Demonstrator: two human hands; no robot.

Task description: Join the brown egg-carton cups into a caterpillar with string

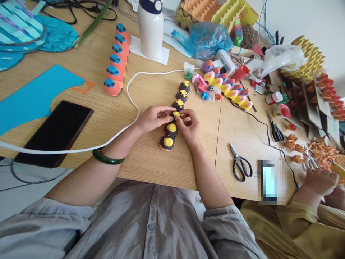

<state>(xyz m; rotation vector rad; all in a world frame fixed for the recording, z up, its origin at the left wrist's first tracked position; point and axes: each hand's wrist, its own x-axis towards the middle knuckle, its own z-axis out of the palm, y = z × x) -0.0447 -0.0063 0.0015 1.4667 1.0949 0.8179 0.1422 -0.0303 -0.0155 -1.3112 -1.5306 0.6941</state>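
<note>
A row of black domes with yellow tops (171,129) lies on the wooden table in front of me. My left hand (155,118) touches the row from the left, fingers bent at a middle dome. From the right, my right hand (190,126) pinches at the same dome's yellow top, thumb and fingers close together. The upper three domes bear small dark marks on the yellow; the lower two show plain yellow. At the upper left stands a row of orange domes with blue tops (115,59).
A white cable (130,93) curves past my left arm. A phone (55,133) and blue sheet (35,97) lie left. Scissors (239,163) lie right. Behind stand a white bottle (151,32) and craft clutter. Another person's hand (320,183) is at the right edge.
</note>
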